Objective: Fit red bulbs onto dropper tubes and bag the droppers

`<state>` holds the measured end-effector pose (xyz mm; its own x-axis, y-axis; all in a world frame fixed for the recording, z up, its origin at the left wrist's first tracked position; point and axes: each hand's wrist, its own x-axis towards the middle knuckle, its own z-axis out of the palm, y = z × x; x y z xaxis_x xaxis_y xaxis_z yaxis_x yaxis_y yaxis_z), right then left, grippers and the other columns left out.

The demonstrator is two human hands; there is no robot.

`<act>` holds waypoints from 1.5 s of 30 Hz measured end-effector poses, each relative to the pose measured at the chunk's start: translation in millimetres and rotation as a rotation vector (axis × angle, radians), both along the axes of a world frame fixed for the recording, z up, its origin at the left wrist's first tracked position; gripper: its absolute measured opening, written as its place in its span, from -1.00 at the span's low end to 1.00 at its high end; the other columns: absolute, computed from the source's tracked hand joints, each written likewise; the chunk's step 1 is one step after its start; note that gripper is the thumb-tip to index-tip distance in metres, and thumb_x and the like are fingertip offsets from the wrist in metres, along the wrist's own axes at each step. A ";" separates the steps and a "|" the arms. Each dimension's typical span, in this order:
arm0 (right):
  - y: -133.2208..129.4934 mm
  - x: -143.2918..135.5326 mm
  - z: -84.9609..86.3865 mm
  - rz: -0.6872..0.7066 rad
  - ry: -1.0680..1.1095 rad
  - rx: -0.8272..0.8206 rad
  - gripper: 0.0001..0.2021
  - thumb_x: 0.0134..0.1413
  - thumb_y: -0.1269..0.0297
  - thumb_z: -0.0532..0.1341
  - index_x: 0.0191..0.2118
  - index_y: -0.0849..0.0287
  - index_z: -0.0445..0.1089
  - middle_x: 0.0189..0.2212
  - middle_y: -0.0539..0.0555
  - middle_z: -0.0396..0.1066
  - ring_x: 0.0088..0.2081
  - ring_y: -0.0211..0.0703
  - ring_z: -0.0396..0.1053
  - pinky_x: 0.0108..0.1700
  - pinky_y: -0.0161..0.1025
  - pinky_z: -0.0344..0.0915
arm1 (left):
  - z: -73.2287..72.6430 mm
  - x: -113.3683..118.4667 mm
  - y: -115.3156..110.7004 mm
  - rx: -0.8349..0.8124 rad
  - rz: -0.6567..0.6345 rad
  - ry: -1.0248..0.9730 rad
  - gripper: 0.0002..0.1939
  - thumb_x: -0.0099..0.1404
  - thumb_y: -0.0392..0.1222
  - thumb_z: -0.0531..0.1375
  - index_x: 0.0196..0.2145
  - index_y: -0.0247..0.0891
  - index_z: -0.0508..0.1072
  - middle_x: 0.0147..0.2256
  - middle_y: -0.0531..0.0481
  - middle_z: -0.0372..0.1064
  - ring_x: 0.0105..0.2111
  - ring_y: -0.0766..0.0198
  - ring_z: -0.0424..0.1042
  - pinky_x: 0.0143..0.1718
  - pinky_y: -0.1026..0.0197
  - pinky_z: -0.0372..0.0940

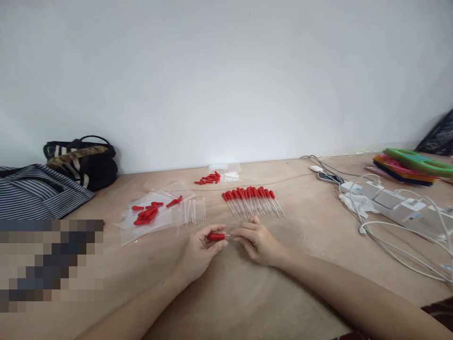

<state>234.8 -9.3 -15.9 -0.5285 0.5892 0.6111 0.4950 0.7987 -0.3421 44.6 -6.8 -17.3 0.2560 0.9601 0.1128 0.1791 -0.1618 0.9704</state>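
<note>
Between thumb and fingers, my left hand (202,249) grips a red rubber dropper bulb (215,236). My right hand (257,242) pinches a thin clear dropper tube (228,236) whose end meets the bulb; how deep it sits inside is hidden. Just beyond my right hand lies a row of droppers with red bulbs (249,194), side by side, tips toward me. Loose red bulbs (146,216) rest on clear plastic bags (128,231) to the left. Several bare clear tubes (194,211) lie between those bags and the row.
Further back are more red bulbs (209,178) and a clear bag with tubes (231,175). A power strip with white chargers (392,200), cables and a phone (329,178) occupy the right. Colourful boards (417,163) sit behind. Black (101,163) and striped bags (38,191) stand left.
</note>
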 end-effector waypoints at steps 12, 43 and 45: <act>-4.6 -2.4 2.7 -0.028 0.074 -0.051 -0.82 0.09 0.41 0.00 -0.29 0.21 0.34 -0.51 0.03 0.38 -0.49 -0.28 0.24 -0.33 -0.27 0.05 | -9.6 0.7 2.6 0.077 0.030 -0.042 -0.82 0.01 -0.20 0.24 -0.37 -0.30 0.45 -0.51 0.03 0.45 -0.50 0.31 0.43 -0.43 0.31 0.36; 69.2 71.1 -9.9 -0.990 -0.001 -0.277 -0.79 -0.06 0.38 0.05 -0.35 0.26 0.42 -0.44 0.15 0.43 -0.38 -0.16 0.34 -0.37 -0.32 0.11 | 14.9 -71.2 52.7 0.525 0.566 0.833 -0.72 0.06 -0.07 0.13 -0.28 -0.24 0.43 -0.27 -0.08 0.37 -0.21 0.07 0.27 -0.13 0.07 0.13; 71.0 70.0 -12.1 -0.979 -0.008 -0.268 -0.79 -0.07 0.38 0.06 -0.35 0.27 0.41 -0.42 0.15 0.42 -0.37 -0.15 0.33 -0.35 -0.32 0.11 | 18.3 -76.2 54.9 0.465 0.621 0.961 -0.72 0.06 -0.07 0.13 -0.27 -0.22 0.44 -0.27 -0.10 0.36 -0.19 0.03 0.26 -0.12 0.05 0.11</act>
